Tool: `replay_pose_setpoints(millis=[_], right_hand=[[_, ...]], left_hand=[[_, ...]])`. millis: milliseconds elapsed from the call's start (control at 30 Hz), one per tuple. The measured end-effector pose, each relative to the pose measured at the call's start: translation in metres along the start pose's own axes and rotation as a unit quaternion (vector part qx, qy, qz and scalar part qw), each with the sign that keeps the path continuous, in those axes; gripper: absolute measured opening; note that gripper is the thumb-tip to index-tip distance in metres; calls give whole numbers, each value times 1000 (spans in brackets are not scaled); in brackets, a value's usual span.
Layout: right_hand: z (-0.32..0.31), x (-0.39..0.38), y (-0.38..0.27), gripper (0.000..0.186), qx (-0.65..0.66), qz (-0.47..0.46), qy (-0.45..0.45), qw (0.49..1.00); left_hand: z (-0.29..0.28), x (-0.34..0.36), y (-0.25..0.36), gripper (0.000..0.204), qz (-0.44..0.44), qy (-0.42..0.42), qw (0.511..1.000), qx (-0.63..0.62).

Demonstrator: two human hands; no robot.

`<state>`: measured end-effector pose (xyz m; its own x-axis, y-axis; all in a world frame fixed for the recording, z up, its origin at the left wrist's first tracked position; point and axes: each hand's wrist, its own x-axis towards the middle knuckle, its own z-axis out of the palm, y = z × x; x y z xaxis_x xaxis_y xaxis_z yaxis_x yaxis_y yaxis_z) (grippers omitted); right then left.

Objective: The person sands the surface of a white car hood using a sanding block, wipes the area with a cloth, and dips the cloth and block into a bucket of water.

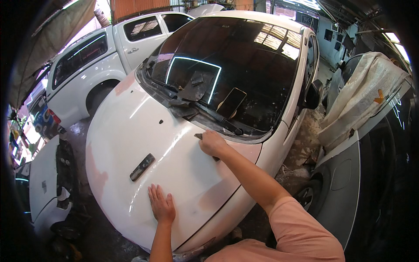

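Observation:
A white car hood (118, 131) with pinkish patches of filler or primer spreads out before me. My left hand (161, 204) lies flat on it, fingers stretched out and holding nothing. My right hand (212, 144) is closed around a dark sanding block (199, 136) and presses it to the hood near the base of the windshield. Only the block's ends show past the fingers. Another long, dark block (142, 167) rests on the hood, up and left of my left hand.
On the windshield base lie a phone (232, 103) and dark sheets that look like sandpaper (194, 91), beside the wiper (218, 117). A white pickup (109, 56) stands at the far left. To the right is a grey car (338, 183) under a cloth cover (362, 91). A detached white body panel (43, 179) sits left.

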<state>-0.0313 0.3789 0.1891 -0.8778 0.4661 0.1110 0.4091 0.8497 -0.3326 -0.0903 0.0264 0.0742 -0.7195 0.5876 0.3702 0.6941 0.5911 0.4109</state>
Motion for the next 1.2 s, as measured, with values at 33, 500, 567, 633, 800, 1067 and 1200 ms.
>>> replay_pose_setpoints(millis=[33, 500, 567, 633, 800, 1067, 1200], right_hand=[[-5, -2, -9, 38, 3, 11, -12, 1000], [-8, -44, 27, 34, -27, 1, 5, 1000], [-13, -44, 27, 39, -54, -28, 8, 998], [-19, -56, 29, 38, -36, -24, -22, 999], [-77, -131, 96, 36, -77, -79, -90, 990], [-68, -128, 107, 34, -68, -149, -71, 984], [-94, -146, 109, 36, -44, -135, -73, 987]], left_hand=[[-2, -1, -5, 62, 4, 2, 1000, 6], [0, -6, -10, 62, 19, 19, 1000, 9], [3, -1, -7, 62, 22, 18, 1000, 4], [-5, -4, -12, 62, 10, 16, 1000, 9], [-7, -6, -14, 63, 14, 27, 999, 13], [0, -3, -5, 63, 4, 2, 1000, 17], [-10, -9, -14, 63, -1, 8, 1000, 24]])
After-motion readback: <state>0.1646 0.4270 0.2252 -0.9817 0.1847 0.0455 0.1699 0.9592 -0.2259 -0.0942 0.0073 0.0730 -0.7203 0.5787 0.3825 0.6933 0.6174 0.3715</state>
